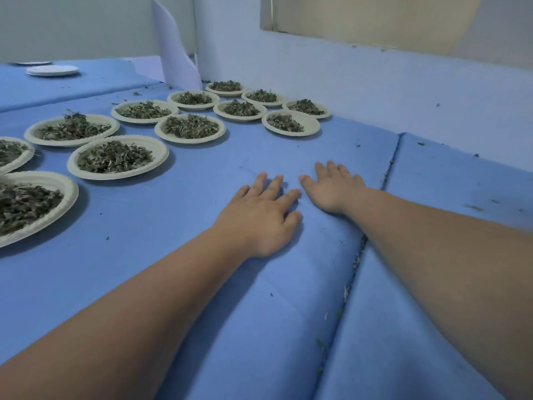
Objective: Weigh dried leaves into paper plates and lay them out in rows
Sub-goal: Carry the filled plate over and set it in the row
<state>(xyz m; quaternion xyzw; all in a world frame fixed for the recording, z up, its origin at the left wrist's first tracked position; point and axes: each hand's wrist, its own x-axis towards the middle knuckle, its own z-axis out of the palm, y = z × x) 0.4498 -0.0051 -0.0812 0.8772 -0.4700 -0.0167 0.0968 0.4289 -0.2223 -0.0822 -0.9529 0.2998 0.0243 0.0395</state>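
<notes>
Left hand (259, 217) and right hand (331, 192) lie flat, side by side on the blue-covered bench (202, 269). The fingers (272, 186) are straight, slightly apart and hold nothing. Plates (190, 129) of leaves (114, 160) sit in rows beyond, to the left. This looks like smoothing the cover for another row, so press evenly outward and stay clear of the plates.

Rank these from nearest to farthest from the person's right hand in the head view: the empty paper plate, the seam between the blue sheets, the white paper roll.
1. Seam between the blue sheets, just beside the right hand, on its right.
2. White paper roll, upright at the back wall.
3. Empty paper plate, far back left.
</notes>
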